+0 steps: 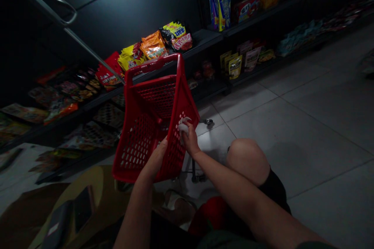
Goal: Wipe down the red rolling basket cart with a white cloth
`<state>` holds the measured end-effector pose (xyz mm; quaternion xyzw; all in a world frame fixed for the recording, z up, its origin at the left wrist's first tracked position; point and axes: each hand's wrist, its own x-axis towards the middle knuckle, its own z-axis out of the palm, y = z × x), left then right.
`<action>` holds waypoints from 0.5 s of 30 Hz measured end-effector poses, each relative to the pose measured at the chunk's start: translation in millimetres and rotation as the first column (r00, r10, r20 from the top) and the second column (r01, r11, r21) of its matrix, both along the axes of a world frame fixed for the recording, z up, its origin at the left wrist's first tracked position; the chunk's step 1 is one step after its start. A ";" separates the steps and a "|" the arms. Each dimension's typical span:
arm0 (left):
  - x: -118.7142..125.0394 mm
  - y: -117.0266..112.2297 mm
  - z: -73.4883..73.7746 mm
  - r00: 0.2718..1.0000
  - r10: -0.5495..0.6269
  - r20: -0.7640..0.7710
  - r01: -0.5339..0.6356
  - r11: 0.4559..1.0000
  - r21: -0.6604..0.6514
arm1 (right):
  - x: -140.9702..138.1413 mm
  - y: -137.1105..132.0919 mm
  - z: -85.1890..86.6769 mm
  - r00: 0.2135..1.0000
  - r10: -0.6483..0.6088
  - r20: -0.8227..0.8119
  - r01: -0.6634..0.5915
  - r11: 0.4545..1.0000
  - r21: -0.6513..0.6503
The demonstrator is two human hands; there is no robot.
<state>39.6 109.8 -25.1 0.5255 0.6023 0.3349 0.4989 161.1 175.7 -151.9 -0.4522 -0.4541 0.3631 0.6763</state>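
A red plastic shopping cart [175, 93] with perforated sides stands tilted in view before me. My right hand [190, 140] pinches a crumpled white cloth or tissue [183, 127] against the outside of the cart's right wall. On the rim of that same wall rests my left hand [157, 155], which appears to grip it; most of its fingers are hidden. The inside of the basket is dark, and little can be made out there.
Snack packets fill the dark shelves [207, 38] behind the cart. At lower left, two dark phone-like objects [83, 208] lie on a yellowish round surface [95, 179]. A metal pole [90, 52] rises behind the cart. My bent knee [248, 159] is over the tiled floor [315, 124].
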 end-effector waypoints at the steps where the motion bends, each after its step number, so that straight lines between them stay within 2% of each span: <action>1: -1.3 -1.2 1.1 1.000 0.000 -0.023 0.000 1.000 0.003 | 2.4 -1.5 -16.5 1.000 -0.015 -0.006 0.015 0.999 -0.035; 3: -4.6 -3.5 1.8 0.998 -0.013 -0.061 0.013 1.000 -0.004 | 5.5 -4.3 -44.3 0.998 -0.063 -0.024 0.060 0.992 -0.108; 5: -8.4 -5.3 0.0 0.997 -0.035 -0.072 0.034 0.999 -0.008 | 4.6 -5.4 -50.6 0.994 -0.103 -0.039 0.096 0.984 -0.149; 6: -10.3 -5.9 -1.6 0.996 -0.048 -0.073 0.048 0.999 -0.006 | 2.7 -4.9 -43.7 0.993 -0.109 -0.042 0.102 0.984 -0.148; 8: -13.4 -6.6 -5.0 0.994 -0.056 -0.094 0.056 0.998 0.005 | -2.3 -1.7 -15.3 0.995 -0.099 -0.032 0.095 0.990 -0.105; 10: -14.9 -7.5 -6.6 0.989 -0.063 -0.133 0.065 0.998 0.011 | -5.8 2.4 15.8 0.998 -0.063 0.028 0.063 0.998 0.003; 11: -14.9 -8.2 -6.3 0.986 -0.072 -0.149 0.074 0.997 0.014 | -6.1 3.9 25.5 0.996 -0.044 0.074 0.039 0.997 0.068; 13: -13.7 -10.5 -4.0 0.984 -0.095 -0.152 0.100 0.995 0.026 | -3.0 4.3 25.6 0.989 -0.021 0.149 -0.004 0.986 0.165; 15: -12.3 -13.5 -0.8 0.985 -0.108 -0.136 0.113 0.993 0.033 | 2.8 2.0 2.8 0.988 -0.020 0.156 -0.008 0.985 0.175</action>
